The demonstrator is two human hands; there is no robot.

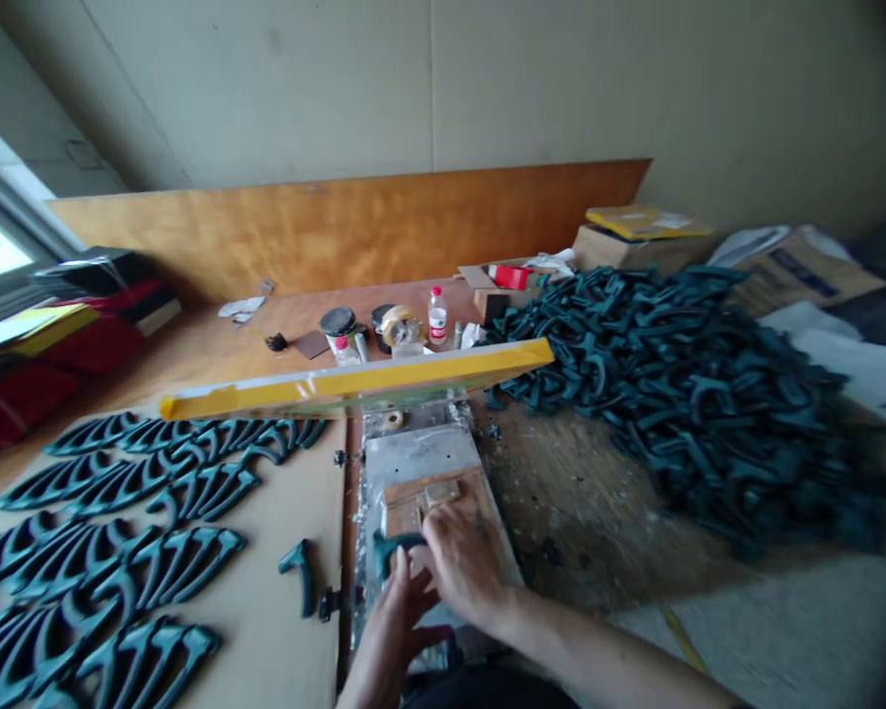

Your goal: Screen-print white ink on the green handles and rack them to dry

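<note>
A dark green curved piece [393,547] lies over the metal plate [413,455] at the lower middle. My left hand [405,606] pinches its near side between thumb and fingers. Closed beside it, my right hand [462,561] touches the right end of the piece and a small wooden block [441,493] on a wooden board [479,500]; its fingertips are partly hidden. One loose green piece [302,575] rests on the cardboard sheet [281,492] left of my hands.
Rows of green pieces [133,556] cover the cardboard at left. A large green heap [679,384] lies at right. A yellow-edged bar [354,382] crosses beyond my hands. Behind it stand a bottle [437,317], tape [401,327] and a jar [338,323].
</note>
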